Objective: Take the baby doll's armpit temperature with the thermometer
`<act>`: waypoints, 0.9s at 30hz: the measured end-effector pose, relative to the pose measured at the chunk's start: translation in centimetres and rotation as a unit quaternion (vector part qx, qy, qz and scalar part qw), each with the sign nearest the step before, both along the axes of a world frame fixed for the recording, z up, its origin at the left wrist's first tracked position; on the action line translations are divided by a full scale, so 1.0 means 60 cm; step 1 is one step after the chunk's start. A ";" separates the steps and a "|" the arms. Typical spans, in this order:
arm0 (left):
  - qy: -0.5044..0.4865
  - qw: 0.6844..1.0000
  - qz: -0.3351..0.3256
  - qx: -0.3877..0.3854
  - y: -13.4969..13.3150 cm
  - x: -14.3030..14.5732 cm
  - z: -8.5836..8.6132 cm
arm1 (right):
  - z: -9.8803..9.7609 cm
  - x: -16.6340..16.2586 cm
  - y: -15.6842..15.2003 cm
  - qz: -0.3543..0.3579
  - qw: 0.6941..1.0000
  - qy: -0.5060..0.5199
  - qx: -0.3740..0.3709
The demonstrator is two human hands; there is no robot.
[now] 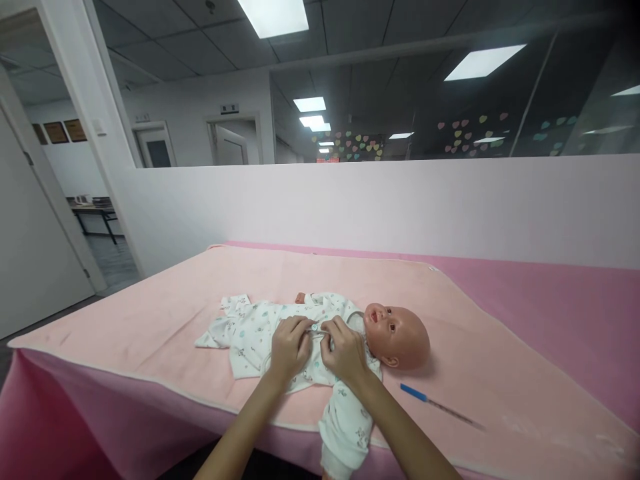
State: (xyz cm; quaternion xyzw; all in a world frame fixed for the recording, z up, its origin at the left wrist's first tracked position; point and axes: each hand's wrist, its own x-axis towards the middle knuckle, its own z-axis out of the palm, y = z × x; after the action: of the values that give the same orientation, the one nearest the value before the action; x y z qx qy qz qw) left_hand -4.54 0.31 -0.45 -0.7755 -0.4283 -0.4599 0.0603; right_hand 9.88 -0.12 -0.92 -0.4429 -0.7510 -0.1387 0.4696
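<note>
A baby doll (404,337) lies on its back, head to the right, in white printed baby clothes (255,327). Both my hands are over its chest. My left hand (290,345) pinches the front of the clothes with thumb and forefinger. Close beside it, my right hand (344,345) has its fingers closed on the garment's edge near the neck. A small pale-blue spot (315,327), perhaps a snap, shows between my fingertips; its exact form is too small to tell. One sleeved arm (346,427) of the doll hangs over the table's front edge, partly behind my right forearm.
A thin rod with a blue handle (414,393) lies to the right of the doll. Light pink cloth (165,320) covers the table, with a darker pink cover (565,313) beneath. A white half wall (375,207) with glass above stands behind; a door (35,220) is at left.
</note>
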 end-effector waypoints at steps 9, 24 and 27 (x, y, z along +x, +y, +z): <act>-0.011 1.000 -0.012 0.010 -0.007 -0.002 0.002 | 0.006 0.004 -0.004 0.019 1.000 -0.006 0.016; 0.020 0.999 -0.042 -0.002 -0.007 0.003 0.006 | 0.004 0.000 -0.003 0.044 0.999 0.011 0.029; 0.017 0.999 -0.035 0.004 -0.006 0.005 0.007 | 0.005 0.000 -0.003 0.050 0.998 0.030 0.013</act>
State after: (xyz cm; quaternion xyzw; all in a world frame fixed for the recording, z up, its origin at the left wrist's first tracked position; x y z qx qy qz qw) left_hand -4.24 -0.07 -0.02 -0.7974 -0.3983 -0.4500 0.0547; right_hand 9.89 -0.28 -0.65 -0.4030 -0.7558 -0.1111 0.5040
